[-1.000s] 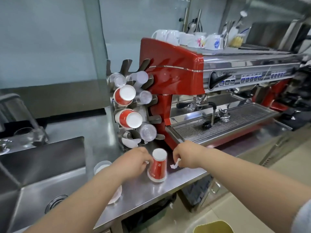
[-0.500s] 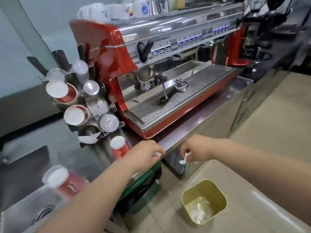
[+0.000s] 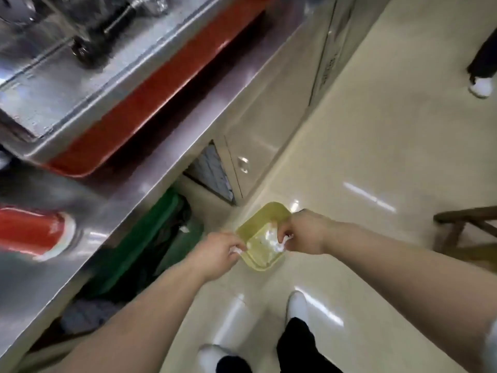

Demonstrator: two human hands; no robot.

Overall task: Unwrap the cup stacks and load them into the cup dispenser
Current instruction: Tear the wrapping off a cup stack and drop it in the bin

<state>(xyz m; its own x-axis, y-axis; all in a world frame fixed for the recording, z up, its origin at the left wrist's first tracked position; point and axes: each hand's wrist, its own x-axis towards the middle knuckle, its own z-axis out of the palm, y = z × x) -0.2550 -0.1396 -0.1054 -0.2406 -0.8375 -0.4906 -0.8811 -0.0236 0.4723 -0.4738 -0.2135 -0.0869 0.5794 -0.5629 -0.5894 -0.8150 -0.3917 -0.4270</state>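
My left hand (image 3: 215, 255) and my right hand (image 3: 305, 232) are held low over the floor, each pinched on a small scrap of white plastic wrap. Both hover over a yellow waste bin (image 3: 259, 258) that has crumpled clear wrap inside. A red paper cup stack (image 3: 35, 232) with a white rim stands on the steel counter (image 3: 161, 162) at the left, blurred. The cup dispenser is out of view.
The red espresso machine (image 3: 139, 103) sits on the counter above. A green bin (image 3: 150, 238) stands under the counter. Cabinet doors (image 3: 255, 149) line the counter front. My feet (image 3: 295, 308) are on the cream floor; another person's foot (image 3: 481, 87) and a wooden stool (image 3: 468, 232) are at the right.
My head has tilted down from the counter to the floor. Both hands moved off the cup stack and down over the yellow bin, still pinching wrap scraps.
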